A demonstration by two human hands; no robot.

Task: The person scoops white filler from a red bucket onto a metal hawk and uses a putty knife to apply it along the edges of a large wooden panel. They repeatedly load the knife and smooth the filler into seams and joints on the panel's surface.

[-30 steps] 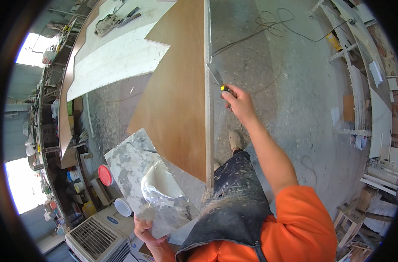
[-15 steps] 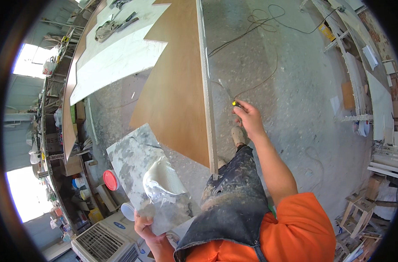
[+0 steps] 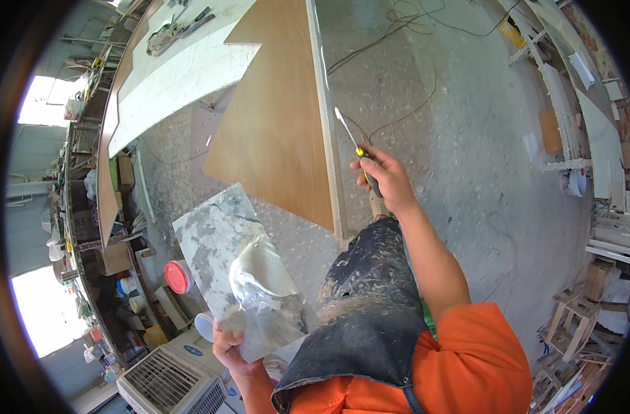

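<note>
In my closed right hand [image 3: 388,181] is a small spatula [image 3: 350,132] with a black-and-yellow handle. White paste coats the tip of its thin blade, which points up and to the left. Just left of the blade runs the pale, whitish edge [image 3: 331,131] of a brown wooden panel [image 3: 277,131] with a zigzag outline; the blade is apart from it. My left hand [image 3: 230,345] grips the lower edge of a grey-smeared flat board [image 3: 208,231], thumb on top. A thick mound of white paste [image 3: 262,269] lies on that board.
A red-lidded bucket [image 3: 178,277] and a beige air cooler [image 3: 164,379] stand at lower left. A white-topped panel [image 3: 180,90] holds a cloth [image 3: 164,41] and tools. Cables [image 3: 398,38] trail over the floor ahead. Wooden stools [image 3: 574,321] stand at lower right.
My right hand has shifted slightly left and turned, so the spatula's blade now shows plainly beside the panel edge. The view has moved forward a little. My left hand still holds the board.
</note>
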